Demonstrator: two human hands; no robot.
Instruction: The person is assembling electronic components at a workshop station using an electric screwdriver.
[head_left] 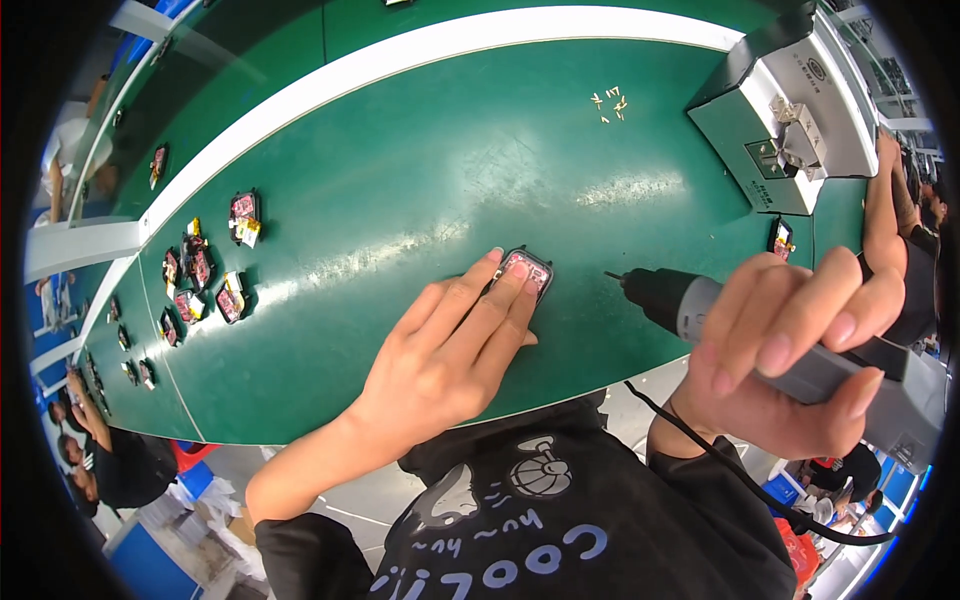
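On the green bench a small black case with a reddish circuit board (541,270) lies in front of me. My left hand (430,360) holds it down, its fingers stretched over the top and partly covering the board. To the right, my right hand (790,340) is wrapped round a grey and black electric screwdriver (660,297). The screwdriver is raised and nearly level, its thin bit pointing left toward the case, with a gap between them. A black cord (690,432) runs below my right hand.
Several similar cases (198,268) sit at the left, and another case (781,238) at the right. Loose small screws (610,104) lie at the far side. A grey box-shaped machine (740,130) stands far right. A white rail (400,62) borders the bench. Other people work at both sides.
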